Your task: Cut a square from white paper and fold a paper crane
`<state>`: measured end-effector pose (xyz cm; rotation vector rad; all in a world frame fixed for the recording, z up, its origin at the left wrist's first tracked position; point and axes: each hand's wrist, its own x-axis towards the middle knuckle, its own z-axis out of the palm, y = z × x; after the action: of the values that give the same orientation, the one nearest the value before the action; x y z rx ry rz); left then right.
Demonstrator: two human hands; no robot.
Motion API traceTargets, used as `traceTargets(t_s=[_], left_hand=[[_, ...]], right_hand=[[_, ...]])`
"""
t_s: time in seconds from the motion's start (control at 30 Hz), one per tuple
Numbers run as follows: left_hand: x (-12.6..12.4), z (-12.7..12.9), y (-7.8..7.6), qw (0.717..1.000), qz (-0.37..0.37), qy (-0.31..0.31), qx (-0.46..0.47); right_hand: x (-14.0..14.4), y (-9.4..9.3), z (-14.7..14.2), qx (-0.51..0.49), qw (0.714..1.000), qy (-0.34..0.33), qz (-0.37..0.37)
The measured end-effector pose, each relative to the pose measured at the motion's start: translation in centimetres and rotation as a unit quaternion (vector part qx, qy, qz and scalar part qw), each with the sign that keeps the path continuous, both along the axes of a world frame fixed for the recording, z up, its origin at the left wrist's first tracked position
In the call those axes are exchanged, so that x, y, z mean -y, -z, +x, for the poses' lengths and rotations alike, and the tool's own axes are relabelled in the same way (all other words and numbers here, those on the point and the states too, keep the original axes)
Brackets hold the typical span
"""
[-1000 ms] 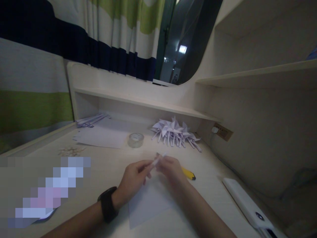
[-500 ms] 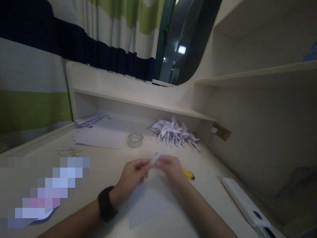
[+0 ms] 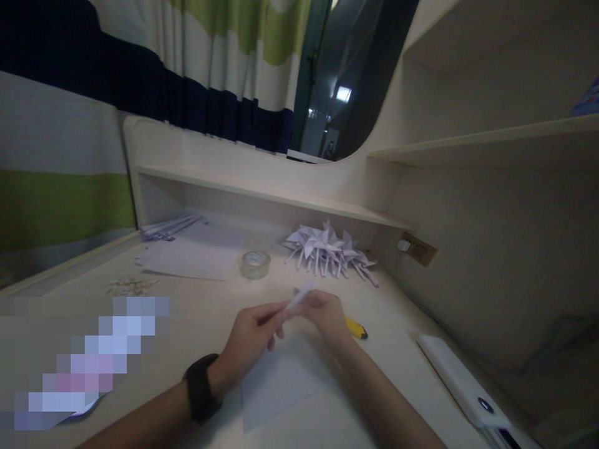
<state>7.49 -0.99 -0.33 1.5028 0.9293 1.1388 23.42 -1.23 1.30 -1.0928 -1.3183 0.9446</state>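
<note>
A narrow white paper stick (image 3: 301, 295) slants up from between my fingers, above the desk. My left hand (image 3: 255, 333), with a black band on its wrist, pinches the stick near its lower end. My right hand (image 3: 324, 315) is closed at the same end from the right, its fingertips partly hidden behind the stick. A white sheet of paper (image 3: 281, 390) lies under my hands and forearms. Just right of my right hand, the yellow tool handle (image 3: 357, 328) with a dark tip sticks out, the rest covered.
White paper pinwheels (image 3: 322, 246) are heaped at the back. Left of them are a roll of clear tape (image 3: 255, 265), blank paper sheets (image 3: 191, 252), folded paper strips (image 3: 173, 227) and small pale bits (image 3: 131, 286). A long white device (image 3: 458, 374) lies on the right.
My hands have shifted very slightly, with the paper stick still between them. Everything else on the desk stays in place.
</note>
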Motion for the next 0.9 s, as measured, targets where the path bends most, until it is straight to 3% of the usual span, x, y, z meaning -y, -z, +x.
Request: traceTargets(t_s=[0.1, 0.2, 0.3, 0.4, 0.5, 0.6, 0.9], left_hand=[[-0.3, -0.2, 0.2, 1.0, -0.006, 0.002, -0.019], [-0.8, -0.4, 0.4, 0.999, -0.014, 0.031, -0.024], [-1.2, -0.7, 0.4, 0.996, -0.02, 0.084, -0.03], [-1.4, -0.8, -0.1, 0.992, 0.026, 0.108, -0.058], [-1.4, -0.9, -0.5, 0.986, 0.098, 0.11, -0.083], [-1.6, -1.1, -0.4, 0.98, 0.122, 0.12, -0.106], [-1.6, -1.4, -0.2, 0.98, 0.095, 0.112, -0.134]], right_hand=[[-0.3, 0.2, 0.0, 0.005, 0.999, 0.031, 0.035], [-0.8, 0.8, 0.5, 0.041, 0.991, 0.056, 0.118], [-1.1, 1.1, 1.3, 0.15, 0.962, 0.06, 0.218], [-1.0, 0.7, 2.0, 0.239, 0.928, 0.043, 0.283], [-0.8, 0.2, 2.1, 0.292, 0.91, 0.018, 0.293], [-0.5, -0.1, 1.9, 0.309, 0.902, -0.003, 0.301], [0.1, 0.1, 1.0, 0.267, 0.934, -0.027, 0.237]])
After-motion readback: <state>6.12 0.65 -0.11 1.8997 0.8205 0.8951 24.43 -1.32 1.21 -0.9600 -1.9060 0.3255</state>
